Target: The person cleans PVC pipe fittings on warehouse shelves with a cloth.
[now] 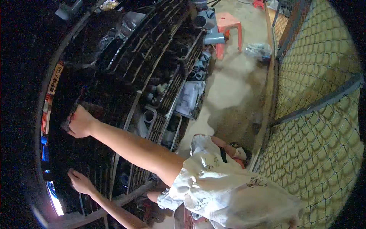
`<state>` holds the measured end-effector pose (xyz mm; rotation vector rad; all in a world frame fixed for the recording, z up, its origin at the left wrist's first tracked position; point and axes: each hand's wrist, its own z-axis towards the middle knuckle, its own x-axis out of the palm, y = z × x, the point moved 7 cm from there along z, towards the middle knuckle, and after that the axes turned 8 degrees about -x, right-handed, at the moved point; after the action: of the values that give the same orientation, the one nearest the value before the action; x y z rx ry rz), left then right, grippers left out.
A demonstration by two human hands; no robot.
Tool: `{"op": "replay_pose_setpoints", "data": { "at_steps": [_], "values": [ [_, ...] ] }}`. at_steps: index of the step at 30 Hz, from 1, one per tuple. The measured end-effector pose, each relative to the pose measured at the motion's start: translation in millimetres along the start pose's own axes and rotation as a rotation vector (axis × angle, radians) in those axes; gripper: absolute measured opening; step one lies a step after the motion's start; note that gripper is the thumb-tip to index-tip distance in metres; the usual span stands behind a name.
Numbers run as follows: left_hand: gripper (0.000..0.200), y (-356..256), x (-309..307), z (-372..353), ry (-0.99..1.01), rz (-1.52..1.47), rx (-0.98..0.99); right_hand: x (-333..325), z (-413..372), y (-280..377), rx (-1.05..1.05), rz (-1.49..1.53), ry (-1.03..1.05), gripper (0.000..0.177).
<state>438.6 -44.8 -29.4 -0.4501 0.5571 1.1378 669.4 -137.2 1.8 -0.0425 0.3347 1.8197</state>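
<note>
My right hand [81, 123] is closed in a fist around something dark at the left, in front of a black rack or crate. What it holds is too dark to make out. Lower down, my left hand [81, 182] has its fingers bent together at the dark slatted crates [99, 179]; anything between them is lost in shadow. Both forearms reach leftward from my white patterned shirt [228, 191]. To the right of my hands, slatted crates hold grey pipe fittings [148, 115].
A red plastic stool [228, 22] stands on the floor at the top, beside a grey pipe [214, 38]. Clear plastic bags [257, 49] lie near it. Chain-link fence [312, 76] runs along the right. A box marked RPO [56, 79] is at the far left.
</note>
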Motion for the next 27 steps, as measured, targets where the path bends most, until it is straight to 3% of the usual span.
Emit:
{"op": "replay_pose_setpoints", "data": {
  "at_steps": [2, 3, 6, 9, 10, 15, 20, 22, 24, 27],
  "values": [
    [0.028, -2.3, -2.4, 0.0, 0.051, 0.039, -0.092, -3.6, 2.9, 0.1, -0.018, 0.038, -0.045, 0.027],
    [0.027, -8.8, -7.9, -1.0, -0.024, 0.007, 0.013, -6.3, 4.9, 0.6, -0.02, 0.078, -0.092, 0.027],
    [0.026, -12.2, -11.5, -3.7, 0.032, 0.011, -0.05, -15.1, 7.9, 0.7, -0.027, 0.209, -0.228, 0.026],
    [0.025, -7.4, -9.4, -3.3, -0.051, -0.082, 0.029, -26.2, 5.0, 11.0, -0.13, -0.137, -0.23, 0.026],
    [0.024, -18.2, -18.7, -5.0, -0.001, -0.039, -0.032, -25.3, 5.7, 11.1, -0.122, -0.142, -0.168, 0.026],
    [0.019, -22.3, -23.5, -7.6, -0.094, -0.055, 0.018, -10.4, 6.0, 8.9, -0.111, -0.16, 0.02, 0.026],
    [0.014, -23.5, -26.0, -9.0, -0.044, -0.129, 0.011, 6.3, 4.4, 2.3, 0.005, -0.073, 0.244, 0.027],
    [0.013, -20.4, -22.1, -5.5, -0.058, -0.125, -0.035, 0.1, 5.8, 8.7, -0.14, -0.127, 0.015, 0.028],
    [0.012, -24.0, -30.0, -5.5, -0.154, -0.173, 0.053, 7.8, 8.5, 8.8, -0.058, -0.164, 0.305, 0.025],
    [0.009, -21.8, -33.2, -4.5, -0.149, -0.193, 0.026, 3.3, 11.9, 13.9, -0.147, -0.12, 0.163, 0.023]
  ]
}}
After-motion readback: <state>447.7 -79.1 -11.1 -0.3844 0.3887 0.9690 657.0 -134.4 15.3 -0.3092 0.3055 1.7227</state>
